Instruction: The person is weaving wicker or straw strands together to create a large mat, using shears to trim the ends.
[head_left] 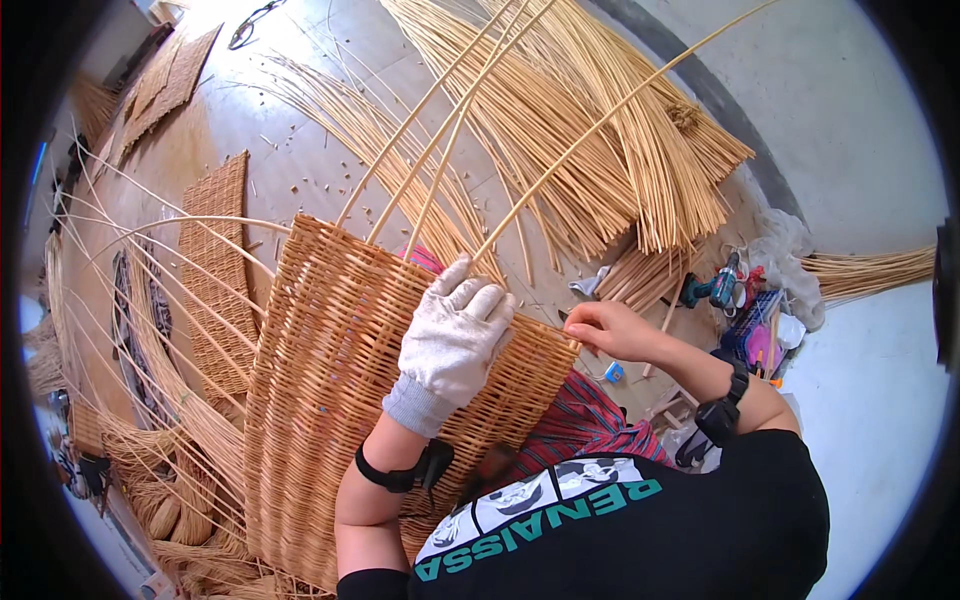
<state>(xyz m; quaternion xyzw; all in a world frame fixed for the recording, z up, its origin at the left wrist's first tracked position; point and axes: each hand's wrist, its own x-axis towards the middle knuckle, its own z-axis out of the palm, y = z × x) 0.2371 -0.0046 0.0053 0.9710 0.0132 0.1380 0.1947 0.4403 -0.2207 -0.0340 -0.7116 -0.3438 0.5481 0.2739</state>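
A woven wicker panel (330,400) leans across my lap, with long pale rods (400,190) sticking out from its upper edge and left side. My left hand (455,335), in a white knit glove, is closed over the upper edge beside the base of one long rod (600,125). At the panel's right corner my bare right hand (610,330) pinches a thin wicker rod lying along the edge. The tips of the right fingers partly cover what they pinch. Striped cloth (590,420) shows below that corner.
Large bundles of wicker rods (560,130) lie on the floor ahead. Another woven panel (215,270) lies to the left, near loose strands. On the right are a teal power drill (722,285), a crate (748,325), clear plastic (785,250) and a small blue tool (613,372).
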